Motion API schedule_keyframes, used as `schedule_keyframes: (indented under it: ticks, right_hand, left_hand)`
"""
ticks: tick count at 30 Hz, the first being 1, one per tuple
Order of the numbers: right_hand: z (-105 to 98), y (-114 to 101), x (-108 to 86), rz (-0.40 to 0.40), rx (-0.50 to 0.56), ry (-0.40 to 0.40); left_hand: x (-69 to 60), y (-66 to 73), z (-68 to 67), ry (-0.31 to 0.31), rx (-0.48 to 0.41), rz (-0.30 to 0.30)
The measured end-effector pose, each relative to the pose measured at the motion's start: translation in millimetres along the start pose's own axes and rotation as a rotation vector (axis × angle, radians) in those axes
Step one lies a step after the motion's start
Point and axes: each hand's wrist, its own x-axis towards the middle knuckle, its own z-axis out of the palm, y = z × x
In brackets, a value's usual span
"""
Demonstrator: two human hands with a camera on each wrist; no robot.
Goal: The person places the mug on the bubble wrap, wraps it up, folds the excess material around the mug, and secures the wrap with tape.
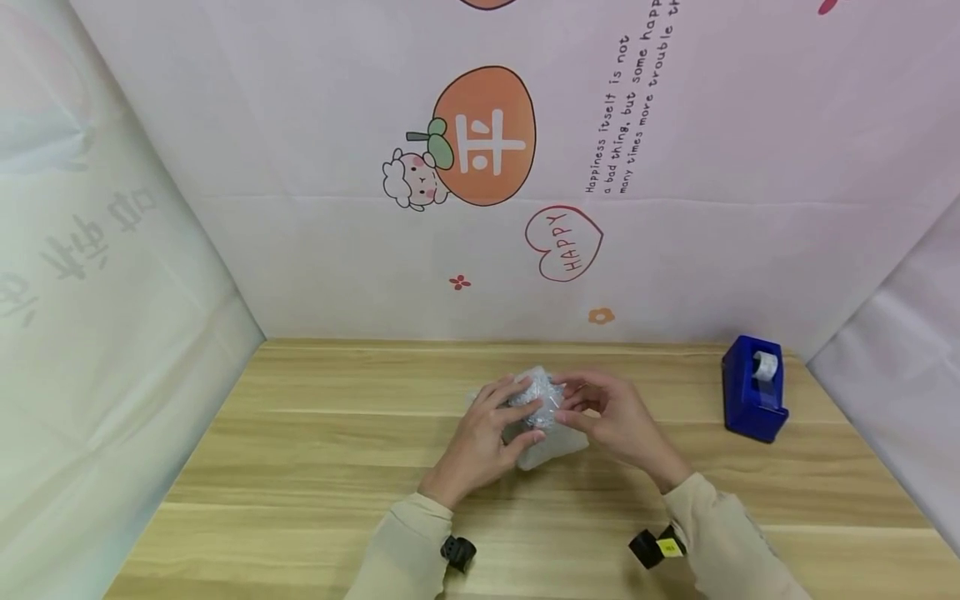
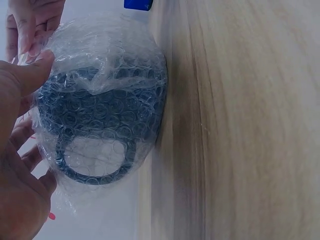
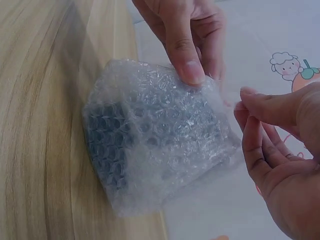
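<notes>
A dark blue-grey mug (image 2: 95,107) stands on the table inside bubble wrap (image 3: 165,135). Its looped handle shows through the wrap in the left wrist view. My left hand (image 1: 480,442) holds the wrapped mug from the left, fingers and thumb spread around its upper part. On the other side, my right hand (image 1: 622,425) pinches clear film at the wrap's upper edge between thumb and fingertips. Whether that film is tape or the wrap itself, I cannot tell. A loose flap of wrap (image 1: 551,448) lies at the near side of the mug.
A blue tape dispenser (image 1: 753,390) with a roll of clear tape stands at the table's back right. The wooden table (image 1: 315,467) meets a printed white cloth (image 1: 337,275) at the back. More cloth hangs on both sides.
</notes>
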Motion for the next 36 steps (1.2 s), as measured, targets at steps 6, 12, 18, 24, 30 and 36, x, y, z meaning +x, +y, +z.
schedule_keyframes:
  ticks: [6,12,18,24,30,36]
  right_hand:
    - [5,3,3.3,-0.052,-0.114,0.003]
    - [8,5,3.3,-0.194,-0.36,0.011]
    - [4,9,-0.6,-0.181,-0.428,-0.026]
    - [-3,11,1.3,-0.096,-0.419,-0.084]
    - [-4,10,5.3,-0.008,-0.391,-0.114]
    - [2,16,2.5,0.117,-0.321,-0.078]
  left_hand:
    - [0.0,-0.4,-0.1,0.009,0.001,0.012]
    - [0.0,0.2,-1.4,0.007,0.011,0.015]
    - [0.2,0.7,-3.0,-0.016,0.034,0.02]
    - [-1.6,1.2,-5.4,-0.073,0.061,0.009]
    - [-1.6,0.7,-5.8,-0.089,0.052,0.002]
    - [-2.3,0.8,-2.9,-0.06,0.054,-0.001]
